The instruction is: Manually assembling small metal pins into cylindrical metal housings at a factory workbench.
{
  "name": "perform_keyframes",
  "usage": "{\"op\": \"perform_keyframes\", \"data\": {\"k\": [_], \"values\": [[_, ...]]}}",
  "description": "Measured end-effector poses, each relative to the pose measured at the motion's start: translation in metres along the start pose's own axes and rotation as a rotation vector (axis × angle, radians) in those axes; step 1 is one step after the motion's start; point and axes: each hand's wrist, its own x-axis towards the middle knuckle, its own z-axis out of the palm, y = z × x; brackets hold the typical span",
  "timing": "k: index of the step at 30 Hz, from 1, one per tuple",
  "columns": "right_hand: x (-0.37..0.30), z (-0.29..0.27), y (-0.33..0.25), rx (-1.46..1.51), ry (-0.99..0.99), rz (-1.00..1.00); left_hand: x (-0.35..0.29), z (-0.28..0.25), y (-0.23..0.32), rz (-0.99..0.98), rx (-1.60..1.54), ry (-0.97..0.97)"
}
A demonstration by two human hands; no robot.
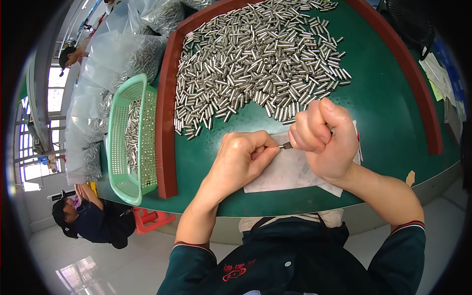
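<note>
The left hand (241, 157) pinches a pin (280, 146) in its fingertips; the right hand (325, 140) is curled round what is probably a slim tool (287, 145), mostly hidden, its end at the pin. Both are over the cloth (280, 173), nearer than the heap (260, 59). Best to brace the pin firmly, keep the two in line and press gently.

**Green bench (381, 115) with loose metal pins (260, 61)**

The pins form a broad heap from upper centre to mid-frame. Red-brown rails (167, 128) border it at left and right. A pale sheet (278, 174) lies flat at lower centre. Left of frame: a light-green perforated basket (130, 195), beside the left rail. Right of frame: a small tan scrap (410, 178), near the front edge.
</note>
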Motion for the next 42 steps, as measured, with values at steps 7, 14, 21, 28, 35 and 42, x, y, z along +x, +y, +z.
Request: {"op": "perform_keyframes", "data": {"k": [7,14,21,28,35,42], "values": [[-0.003,0.005,0.002,-0.052,-0.013,-0.029,-0.001,0.001,0.002,-0.006,-0.007,0.011],[-0.005,0.01,0.004,-0.139,-0.015,-0.058,0.002,-0.002,0.004,-0.004,0.029,-0.019],[-0.005,0.013,0.002,-0.142,0.021,-0.045,0.0,-0.002,0.005,0.076,0.025,0.039],[0.0,0.008,0.0,-0.062,0.023,0.01,0.006,-0.017,-0.014,-0.235,-1.005,-0.029],[0.002,0.009,-0.001,-0.029,0.041,0.039,0.009,-0.026,-0.024,-0.343,-1.472,-0.069],[0.003,0.008,-0.002,-0.049,0.038,0.049,0.014,-0.029,-0.026,-0.215,-1.216,0.079]]}}
